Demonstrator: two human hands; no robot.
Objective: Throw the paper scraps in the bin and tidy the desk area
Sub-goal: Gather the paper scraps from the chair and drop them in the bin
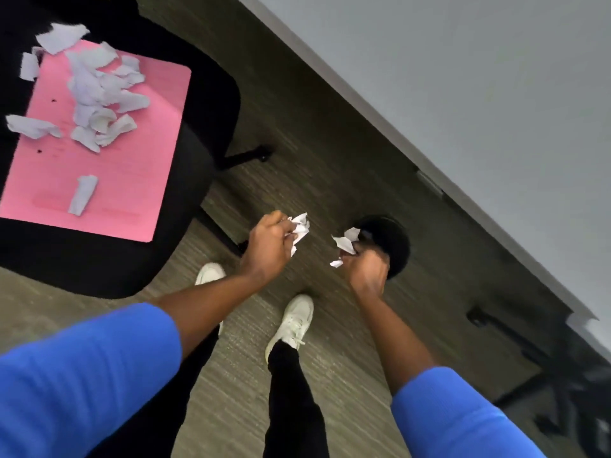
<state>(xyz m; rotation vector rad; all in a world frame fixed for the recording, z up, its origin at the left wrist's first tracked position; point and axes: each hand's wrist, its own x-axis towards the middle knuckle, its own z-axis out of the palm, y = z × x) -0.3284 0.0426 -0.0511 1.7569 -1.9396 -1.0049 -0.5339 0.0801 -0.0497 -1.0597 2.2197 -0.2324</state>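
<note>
My left hand (269,242) is closed around a bunch of white paper scraps (300,228) that stick out past the fingers. My right hand (365,266) grips more white scraps (347,241), with one small piece below the knuckles. Just beyond my right hand stands a round black bin (393,239) on the floor, partly hidden by that hand. At the upper left, several torn white scraps (99,94) lie piled on a pink sheet (109,180) that rests on a black office chair seat (82,259).
A grey desk top (479,77) runs diagonally along the right, its edge above the bin. Chair base legs (251,155) spread over the brown-grey carpet. My white shoes (294,322) stand below the hands. A dark chair base (545,375) sits at the lower right.
</note>
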